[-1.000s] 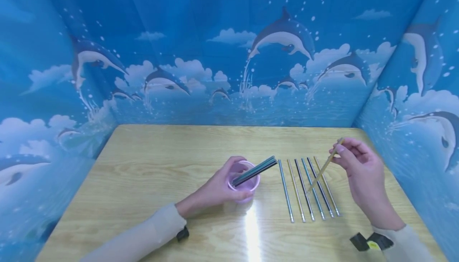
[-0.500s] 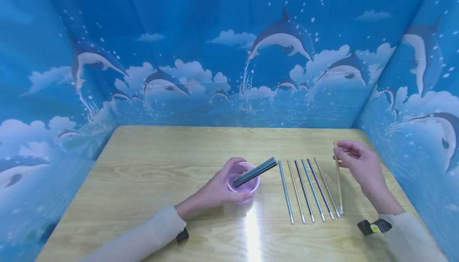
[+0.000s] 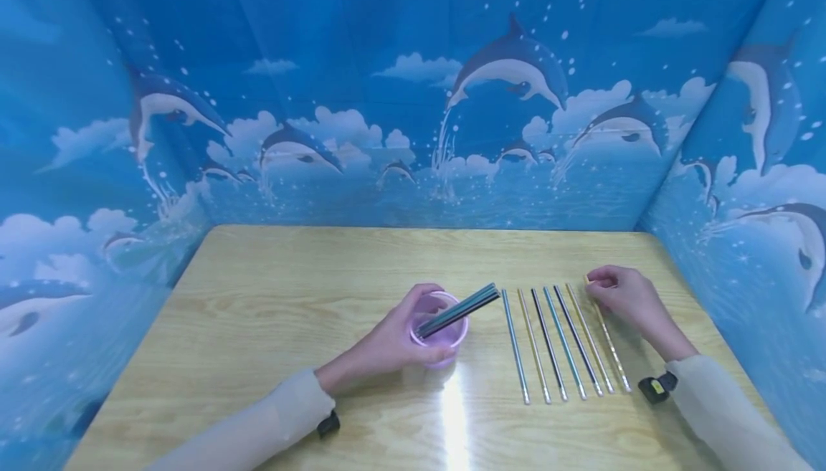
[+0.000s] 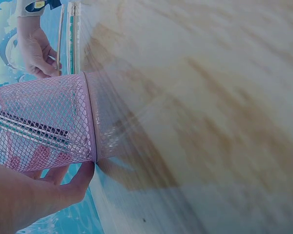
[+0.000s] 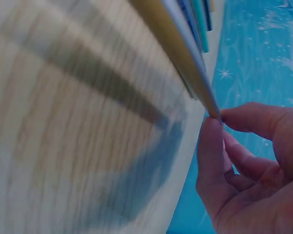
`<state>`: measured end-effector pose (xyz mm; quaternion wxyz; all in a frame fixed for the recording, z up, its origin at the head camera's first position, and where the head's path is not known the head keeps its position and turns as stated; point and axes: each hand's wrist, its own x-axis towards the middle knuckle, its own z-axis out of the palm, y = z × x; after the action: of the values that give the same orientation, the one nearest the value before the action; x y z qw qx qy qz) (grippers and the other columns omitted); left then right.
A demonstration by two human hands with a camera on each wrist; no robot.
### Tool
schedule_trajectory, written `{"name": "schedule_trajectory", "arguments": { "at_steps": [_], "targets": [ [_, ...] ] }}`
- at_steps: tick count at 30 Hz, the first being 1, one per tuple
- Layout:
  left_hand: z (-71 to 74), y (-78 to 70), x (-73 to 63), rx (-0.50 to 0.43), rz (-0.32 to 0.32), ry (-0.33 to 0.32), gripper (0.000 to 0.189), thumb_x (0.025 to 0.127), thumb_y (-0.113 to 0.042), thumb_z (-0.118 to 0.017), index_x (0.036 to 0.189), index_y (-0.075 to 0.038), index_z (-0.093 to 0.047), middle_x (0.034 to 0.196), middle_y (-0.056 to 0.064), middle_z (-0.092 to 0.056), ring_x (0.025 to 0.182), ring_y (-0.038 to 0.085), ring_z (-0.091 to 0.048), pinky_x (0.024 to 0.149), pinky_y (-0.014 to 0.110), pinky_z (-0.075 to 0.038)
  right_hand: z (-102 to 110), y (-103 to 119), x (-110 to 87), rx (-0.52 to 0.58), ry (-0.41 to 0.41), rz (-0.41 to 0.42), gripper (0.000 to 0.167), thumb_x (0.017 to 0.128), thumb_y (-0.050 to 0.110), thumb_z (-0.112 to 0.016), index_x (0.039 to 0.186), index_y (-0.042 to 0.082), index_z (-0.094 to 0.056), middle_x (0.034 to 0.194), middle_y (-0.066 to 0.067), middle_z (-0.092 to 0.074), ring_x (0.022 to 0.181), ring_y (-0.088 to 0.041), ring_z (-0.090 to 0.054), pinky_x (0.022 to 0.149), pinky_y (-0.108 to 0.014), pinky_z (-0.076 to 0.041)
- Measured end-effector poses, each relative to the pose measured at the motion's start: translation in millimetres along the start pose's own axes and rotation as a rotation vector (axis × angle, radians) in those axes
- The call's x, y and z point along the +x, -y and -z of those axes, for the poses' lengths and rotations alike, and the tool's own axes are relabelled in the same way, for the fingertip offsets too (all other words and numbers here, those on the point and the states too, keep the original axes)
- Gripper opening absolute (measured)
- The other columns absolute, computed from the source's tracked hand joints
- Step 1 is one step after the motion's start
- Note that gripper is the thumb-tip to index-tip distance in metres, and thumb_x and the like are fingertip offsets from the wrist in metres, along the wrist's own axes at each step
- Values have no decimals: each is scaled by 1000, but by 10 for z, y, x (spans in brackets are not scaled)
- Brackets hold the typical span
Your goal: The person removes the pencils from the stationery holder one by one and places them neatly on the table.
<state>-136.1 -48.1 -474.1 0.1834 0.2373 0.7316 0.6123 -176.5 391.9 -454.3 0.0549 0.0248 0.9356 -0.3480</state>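
Note:
My left hand (image 3: 395,338) grips a pink mesh pen cup (image 3: 455,336) around its side. Inside the cup, several dark and teal pencils (image 3: 459,310) lean together toward the right. At the right end of a row, my right hand (image 3: 629,304) pinches the far end of a gold pencil (image 3: 611,343) between thumb and fingers. That gold pencil (image 5: 178,46) slants over the wood in the right wrist view, its shadow apart from it near the fingertips. In the left wrist view the mesh cup (image 4: 44,109) stands on the table, held from below in the picture.
Several blue, gold and dark pencils (image 3: 515,345) lie side by side between the cup and my right hand, silver ends toward me. The wooden table (image 3: 290,277) meets a blue dolphin-print backdrop (image 3: 361,184) behind and at both sides.
My right hand has brought the gold pencil from above the row to its right side and lowered it there, now roughly parallel to the others. The left hand and cup stay put.

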Motion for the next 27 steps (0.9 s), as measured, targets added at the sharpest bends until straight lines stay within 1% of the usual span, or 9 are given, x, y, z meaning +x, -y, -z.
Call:
{"name": "schedule_trajectory", "arguments": {
  "at_steps": [5, 7, 10, 13, 23, 27],
  "targets": [
    [0, -4, -7, 3, -10, -4, 90, 84, -22, -97, 157, -33, -44, 148, 1, -61, 138, 27, -60, 110, 43, -54, -29, -16, 67, -43, 62, -30, 43, 102, 16, -73, 129, -16, -63, 111, -25, -73, 89, -28, -71, 72, -34, -63],
    [1, -4, -9, 2, -7, -4, 90, 84, -22, -96, 157, -34, -44, 148, 1, -61, 138, 27, -60, 110, 42, -54, -41, -23, 87, -71, 73, -35, 42, 101, 16, -74, 128, -15, -64, 110, -25, -73, 92, -32, -71, 76, -40, -63],
    [2, -3, -9, 6, 1, -4, 90, 85, -24, -96, 157, -35, -43, 148, 1, -62, 137, 26, -60, 109, 41, -55, -56, -31, 106, -105, 78, -39, 40, 101, 15, -73, 126, -14, -65, 109, -24, -72, 98, -38, -69, 85, -52, -61],
    [1, -4, -7, 9, 5, -4, 90, 85, -25, -96, 157, -35, -43, 148, 1, -61, 137, 25, -60, 109, 41, -55, -63, -46, 120, -138, 73, -32, 38, 101, 16, -73, 124, -13, -65, 108, -24, -72, 101, -42, -67, 89, -60, -56],
    [-1, 2, -4, 15, 1, -8, 91, 84, -26, -97, 157, -34, -43, 147, 0, -62, 136, 24, -61, 110, 40, -54, -69, -73, 138, -145, 61, -29, 39, 101, 19, -72, 124, -12, -65, 110, -27, -71, 103, -45, -67, 89, -62, -56],
    [1, 6, -5, 4, -1, -7, 90, 84, -24, -97, 156, -34, -44, 148, 1, -61, 137, 25, -60, 110, 42, -54, -62, -64, 116, -154, 63, -37, 44, 102, 22, -71, 127, -13, -63, 113, -29, -70, 105, -46, -66, 90, -63, -56]
  ]
}}
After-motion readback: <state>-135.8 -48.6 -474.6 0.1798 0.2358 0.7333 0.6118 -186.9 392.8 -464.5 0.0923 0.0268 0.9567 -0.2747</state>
